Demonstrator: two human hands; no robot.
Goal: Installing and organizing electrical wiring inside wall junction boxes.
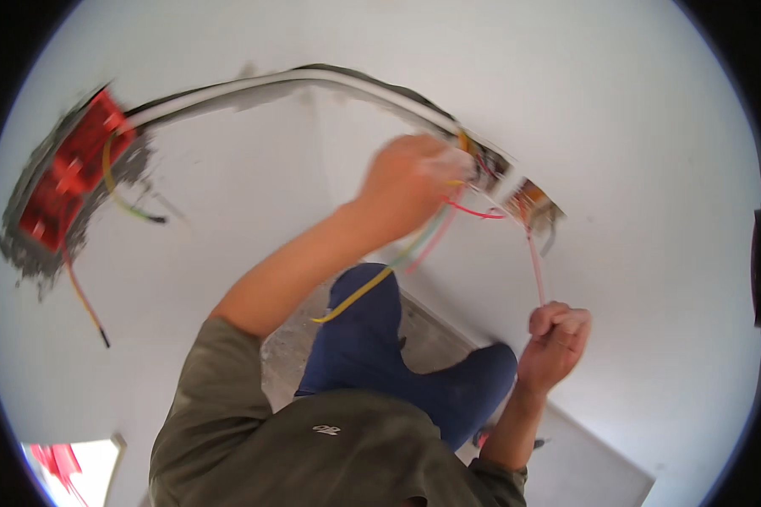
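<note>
My left hand [410, 182] is raised to the white wall and closed around a bundle of thin wires [427, 245], yellow, red and pale green, just left of a small wall box [528, 201]. The hand is blurred. A yellow wire [355, 296] trails from it down toward my knee. My right hand [554, 338] is lower and to the right, fisted on a thin pink-red wire [535, 270] that runs up to the same wall box.
A red wall box [68, 169] sits in rough grey mortar at the left, with yellow and orange wires hanging from it. A white conduit [254, 84] in a chased groove links both boxes. My blue-trousered knees [380, 355] are over a concrete floor [292, 346].
</note>
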